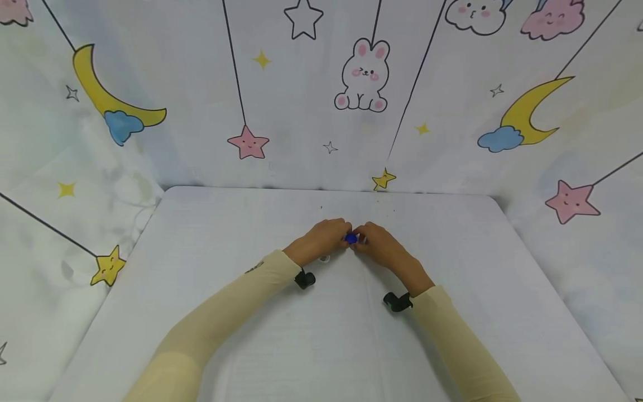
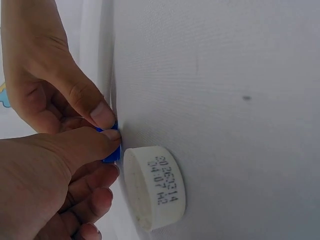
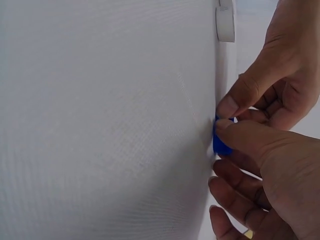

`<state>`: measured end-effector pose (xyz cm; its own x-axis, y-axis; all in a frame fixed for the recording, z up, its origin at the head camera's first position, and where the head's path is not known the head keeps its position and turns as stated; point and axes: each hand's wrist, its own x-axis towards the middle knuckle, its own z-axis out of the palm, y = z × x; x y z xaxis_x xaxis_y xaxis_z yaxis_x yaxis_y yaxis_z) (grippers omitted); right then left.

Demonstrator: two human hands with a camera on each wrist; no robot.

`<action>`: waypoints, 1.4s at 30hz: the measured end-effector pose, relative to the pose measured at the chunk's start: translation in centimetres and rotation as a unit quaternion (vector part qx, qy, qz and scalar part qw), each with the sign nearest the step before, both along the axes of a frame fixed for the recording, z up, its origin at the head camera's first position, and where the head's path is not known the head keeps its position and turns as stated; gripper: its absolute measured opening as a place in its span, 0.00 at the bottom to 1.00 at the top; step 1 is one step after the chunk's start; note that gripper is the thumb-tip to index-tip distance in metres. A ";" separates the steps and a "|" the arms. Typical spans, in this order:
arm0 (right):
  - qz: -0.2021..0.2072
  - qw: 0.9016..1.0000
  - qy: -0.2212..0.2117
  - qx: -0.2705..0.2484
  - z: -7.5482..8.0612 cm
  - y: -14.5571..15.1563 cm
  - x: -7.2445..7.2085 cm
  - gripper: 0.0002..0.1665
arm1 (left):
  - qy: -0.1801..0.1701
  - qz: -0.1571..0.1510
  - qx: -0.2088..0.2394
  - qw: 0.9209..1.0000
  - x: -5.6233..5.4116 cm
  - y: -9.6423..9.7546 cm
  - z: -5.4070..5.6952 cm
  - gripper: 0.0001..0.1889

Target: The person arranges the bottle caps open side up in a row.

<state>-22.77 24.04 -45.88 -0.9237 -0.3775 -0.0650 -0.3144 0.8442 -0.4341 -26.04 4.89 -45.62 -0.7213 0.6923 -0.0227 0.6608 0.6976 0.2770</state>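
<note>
A small blue cap [image 1: 351,238] sits low over the white table, between the fingertips of both hands. My left hand [image 1: 327,235] pinches it from the left with thumb and fingers. From the other side, my right hand [image 1: 378,243] pinches it too, and the two thumbs almost meet in the left wrist view. Fingers cover much of the blue cap [image 2: 111,150]. The other fingers of my right hand [image 3: 295,175] are loosely bent beside it. Near my left hand a white bottle cap [image 2: 167,187], printed with a date code, lies open side up on the table.
The white tabletop [image 1: 281,346] has rounded far corners and a few small dark specks near its back edge. Behind it hangs a pale cloth backdrop [image 1: 301,111] printed with moons, stars and a rabbit. A dark wrist camera [image 1: 305,279] hangs below the left sleeve.
</note>
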 end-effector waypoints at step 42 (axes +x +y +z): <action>0.038 0.997 -0.011 -0.068 1.2 -0.7 0.7 0.16 | 0.108 -0.029 0.074 0.991 2.5 -3.5 0.7 0.11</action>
